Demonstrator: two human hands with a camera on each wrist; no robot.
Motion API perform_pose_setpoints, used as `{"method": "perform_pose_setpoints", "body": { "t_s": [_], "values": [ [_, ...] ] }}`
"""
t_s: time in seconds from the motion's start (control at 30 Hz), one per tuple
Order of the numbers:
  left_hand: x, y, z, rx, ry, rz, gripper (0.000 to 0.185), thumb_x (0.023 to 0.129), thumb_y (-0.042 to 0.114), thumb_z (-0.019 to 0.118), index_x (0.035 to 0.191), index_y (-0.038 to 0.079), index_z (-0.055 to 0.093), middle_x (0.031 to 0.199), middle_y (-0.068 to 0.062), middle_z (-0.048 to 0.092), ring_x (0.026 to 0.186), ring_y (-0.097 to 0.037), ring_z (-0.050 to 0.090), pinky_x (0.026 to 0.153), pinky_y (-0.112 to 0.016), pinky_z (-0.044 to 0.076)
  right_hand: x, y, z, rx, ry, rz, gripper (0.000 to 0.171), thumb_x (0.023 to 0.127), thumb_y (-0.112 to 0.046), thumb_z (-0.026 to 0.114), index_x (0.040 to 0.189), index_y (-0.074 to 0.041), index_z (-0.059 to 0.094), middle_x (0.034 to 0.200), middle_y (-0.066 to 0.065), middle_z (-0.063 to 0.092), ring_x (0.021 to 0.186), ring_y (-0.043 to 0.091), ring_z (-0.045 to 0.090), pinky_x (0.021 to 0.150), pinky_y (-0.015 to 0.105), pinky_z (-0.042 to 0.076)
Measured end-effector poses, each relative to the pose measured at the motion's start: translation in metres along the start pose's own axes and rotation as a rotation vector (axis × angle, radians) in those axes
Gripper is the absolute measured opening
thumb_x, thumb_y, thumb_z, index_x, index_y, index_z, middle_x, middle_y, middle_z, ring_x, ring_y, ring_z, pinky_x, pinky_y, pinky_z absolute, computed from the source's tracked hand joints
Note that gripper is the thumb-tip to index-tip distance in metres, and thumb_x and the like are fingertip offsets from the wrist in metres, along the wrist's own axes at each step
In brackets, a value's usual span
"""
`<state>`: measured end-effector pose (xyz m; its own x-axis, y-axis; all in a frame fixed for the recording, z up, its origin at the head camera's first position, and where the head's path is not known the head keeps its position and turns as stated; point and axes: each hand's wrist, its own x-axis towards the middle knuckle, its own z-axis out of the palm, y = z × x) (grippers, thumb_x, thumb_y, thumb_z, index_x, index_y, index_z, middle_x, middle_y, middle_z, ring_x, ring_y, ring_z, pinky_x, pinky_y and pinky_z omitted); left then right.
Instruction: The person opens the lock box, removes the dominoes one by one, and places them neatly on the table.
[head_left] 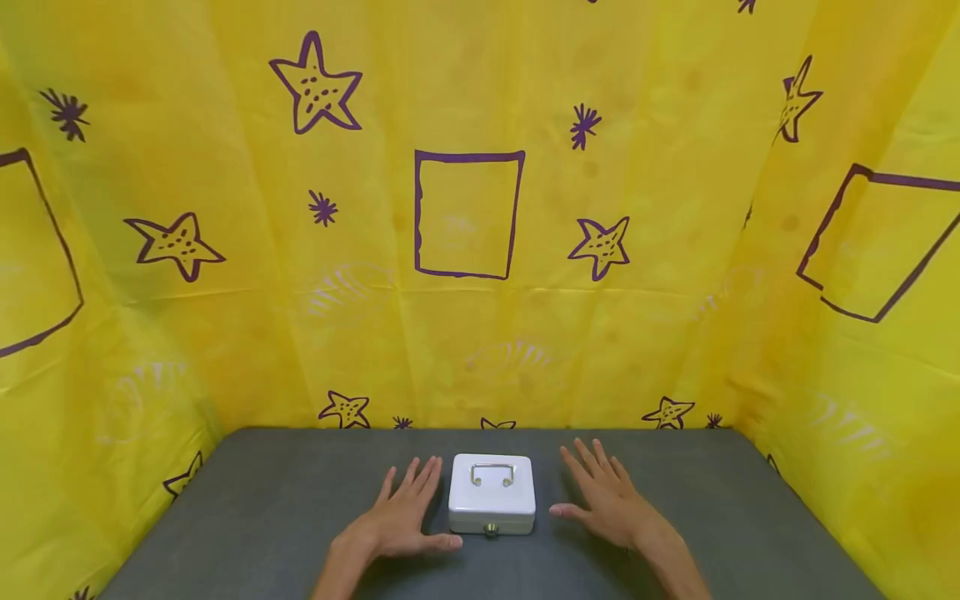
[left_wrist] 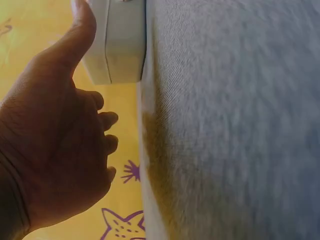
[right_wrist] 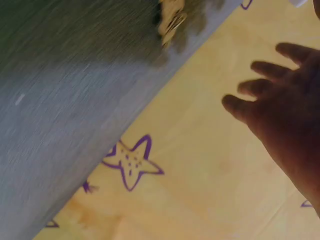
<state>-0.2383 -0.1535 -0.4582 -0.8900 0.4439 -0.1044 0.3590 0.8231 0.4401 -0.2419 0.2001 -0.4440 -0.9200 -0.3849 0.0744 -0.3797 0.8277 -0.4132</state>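
A small white cash box (head_left: 492, 493) stands on the dark grey table, lid down. A wire carrying handle (head_left: 492, 475) lies on its lid, and a round lock (head_left: 491, 529) sits low on the front. My left hand (head_left: 401, 518) is just left of the box, fingers spread, thumb pointing toward its front corner. In the left wrist view, one end of the cash box (left_wrist: 125, 50) shows beyond the left hand (left_wrist: 65, 135). To the right, my right hand (head_left: 609, 504) is spread with a gap between thumb and box. Neither hand holds anything.
The grey table (head_left: 247, 517) reaches back to a yellow cloth (head_left: 465, 350) with purple stars and squares, which also hangs along both sides. At the top of the right wrist view is a small gold-brown object (right_wrist: 171, 22), its kind unclear.
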Motion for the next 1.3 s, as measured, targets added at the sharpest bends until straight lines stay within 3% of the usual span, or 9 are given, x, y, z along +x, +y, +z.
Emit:
{"method": "perform_pose_setpoints", "body": {
  "t_s": [0.17, 0.33, 0.43, 0.6, 0.77, 1.0, 1.1, 1.3],
  "values": [
    [0.018, -0.010, 0.009, -0.007, -0.028, -0.015, 0.130, 0.079, 0.081, 0.068, 0.168, 0.005, 0.011, 0.177, -0.016, 0.012, 0.164, -0.046, 0.009, 0.128, -0.074, 0.001, 0.013, -0.007, 0.011, 0.048, -0.157, -0.009, 0.116, 0.081, -0.055, 0.084, 0.163, 0.001, 0.025, 0.169, 0.033, 0.023, 0.157, 0.060, 0.012, 0.122, 0.079, 0.015],
    [0.035, -0.017, 0.014, -0.010, -0.046, -0.016, 0.140, 0.072, 0.087, 0.070, 0.168, 0.007, 0.007, 0.178, -0.015, 0.011, 0.164, -0.045, 0.008, 0.127, -0.075, 0.001, 0.027, -0.021, 0.024, -0.018, -0.234, 0.091, 0.129, 0.071, -0.051, 0.093, 0.164, 0.002, 0.021, 0.170, 0.031, 0.024, 0.159, 0.056, 0.015, 0.124, 0.076, 0.020],
    [0.040, -0.017, 0.013, -0.016, -0.052, -0.028, 0.142, 0.070, 0.083, 0.076, 0.168, 0.007, 0.006, 0.178, -0.015, 0.010, 0.164, -0.044, 0.009, 0.128, -0.074, 0.001, 0.034, -0.026, 0.036, -0.063, -0.230, 0.154, 0.135, 0.066, -0.056, 0.095, 0.164, -0.001, 0.021, 0.170, 0.031, 0.023, 0.160, 0.054, 0.016, 0.124, 0.074, 0.021],
    [0.043, -0.013, 0.017, -0.041, -0.024, -0.018, 0.142, 0.070, 0.078, 0.080, 0.168, 0.008, 0.006, 0.177, -0.016, 0.013, 0.163, -0.046, 0.010, 0.127, -0.075, 0.003, 0.038, -0.042, 0.038, -0.095, -0.201, 0.218, 0.137, 0.062, -0.050, 0.100, 0.163, -0.002, 0.021, 0.168, 0.033, 0.025, 0.158, 0.054, 0.021, 0.123, 0.074, 0.025],
    [0.044, -0.010, 0.027, -0.077, 0.031, 0.005, 0.143, 0.067, 0.077, 0.082, 0.168, 0.007, 0.008, 0.175, -0.020, 0.017, 0.163, -0.048, 0.010, 0.125, -0.077, 0.002, 0.045, -0.035, 0.048, -0.073, -0.204, 0.250, 0.148, 0.057, -0.058, 0.099, 0.166, -0.006, 0.013, 0.169, 0.034, 0.020, 0.159, 0.054, 0.017, 0.122, 0.077, 0.022],
    [0.046, -0.011, 0.039, -0.100, 0.114, 0.038, 0.140, 0.066, 0.080, 0.081, 0.165, 0.002, 0.020, 0.173, -0.023, 0.023, 0.161, -0.049, 0.013, 0.125, -0.077, 0.001, 0.054, -0.010, 0.078, -0.057, -0.168, 0.222, 0.158, 0.050, -0.078, 0.091, 0.167, -0.009, 0.010, 0.169, 0.037, 0.013, 0.158, 0.059, 0.011, 0.121, 0.081, 0.017],
    [0.047, -0.009, 0.042, -0.107, 0.123, 0.043, 0.142, 0.065, 0.080, 0.082, 0.163, -0.003, 0.020, 0.172, -0.026, 0.022, 0.161, -0.050, 0.014, 0.126, -0.075, 0.002, 0.055, -0.005, 0.083, -0.048, -0.146, 0.222, 0.155, 0.049, -0.078, 0.091, 0.166, -0.009, 0.017, 0.169, 0.037, 0.016, 0.158, 0.059, 0.012, 0.121, 0.081, 0.017],
    [0.050, -0.005, 0.041, -0.100, 0.134, 0.026, 0.140, 0.068, 0.069, 0.087, 0.162, -0.008, 0.017, 0.170, -0.030, 0.023, 0.162, -0.047, 0.015, 0.128, -0.072, 0.003, 0.059, -0.008, 0.077, -0.066, -0.183, 0.218, 0.150, 0.054, -0.081, 0.088, 0.166, -0.008, 0.020, 0.170, 0.036, 0.014, 0.158, 0.059, 0.011, 0.121, 0.080, 0.017]
  ]
}}
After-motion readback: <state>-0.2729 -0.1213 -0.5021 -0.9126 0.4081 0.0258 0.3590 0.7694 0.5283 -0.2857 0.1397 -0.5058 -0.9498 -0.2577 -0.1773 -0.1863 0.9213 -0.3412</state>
